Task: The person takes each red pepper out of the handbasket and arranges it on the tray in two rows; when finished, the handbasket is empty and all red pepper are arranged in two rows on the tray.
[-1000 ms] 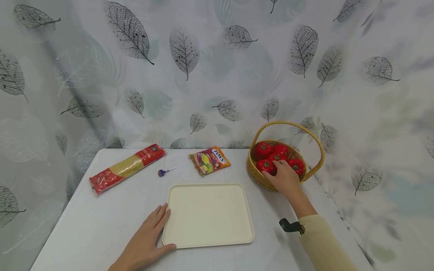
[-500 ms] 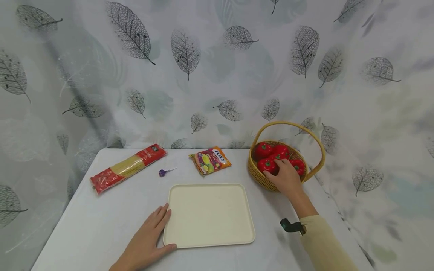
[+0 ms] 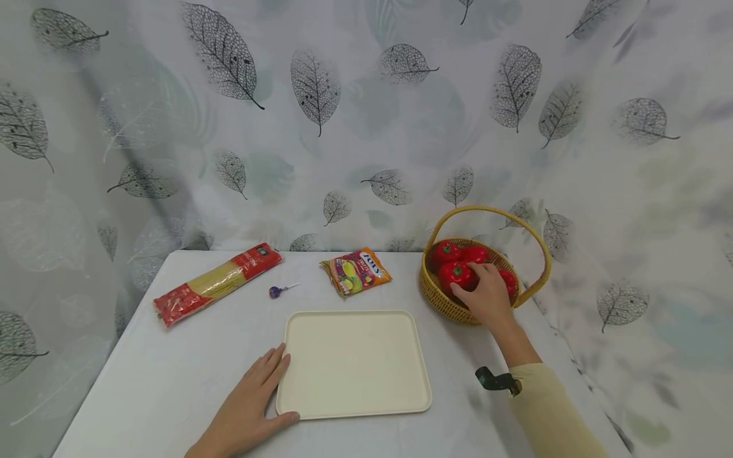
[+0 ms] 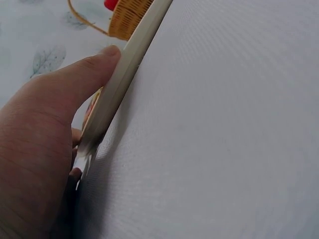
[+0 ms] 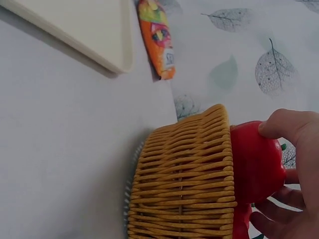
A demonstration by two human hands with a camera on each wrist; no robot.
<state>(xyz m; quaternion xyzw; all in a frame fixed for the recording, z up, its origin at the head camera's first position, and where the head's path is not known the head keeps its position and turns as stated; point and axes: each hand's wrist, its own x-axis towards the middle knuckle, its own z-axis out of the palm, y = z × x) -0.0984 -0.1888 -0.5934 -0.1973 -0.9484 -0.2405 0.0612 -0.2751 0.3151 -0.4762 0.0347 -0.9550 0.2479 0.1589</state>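
Note:
My right hand (image 3: 491, 298) grips a red bell pepper (image 3: 455, 275) at the front of the wicker basket (image 3: 439, 305). In the right wrist view, thumb and fingers curl round this pepper (image 5: 255, 162), which sticks up past the basket's rim. More red peppers (image 3: 445, 252) lie behind and beside it, partly covered by the hand. At the left side of a cream tray (image 3: 355, 364), my left hand (image 3: 243, 404) rests with fingers extended. Its thumb touches the tray's rim (image 4: 124, 69) in the left wrist view.
A red and yellow noodle packet (image 3: 217, 284) lies at the back left, with a purple-wrapped lollipop (image 3: 275, 292) beside it. Behind the tray is an orange candy bag (image 3: 356, 271). The basket's tall handle (image 3: 487, 208) arches over it. A leaf-print curtain (image 3: 366, 127) hangs behind the white table.
The right hand has lifted the front pepper slightly, so it shows more above its neighbours. The left hand stays at the tray's edge.

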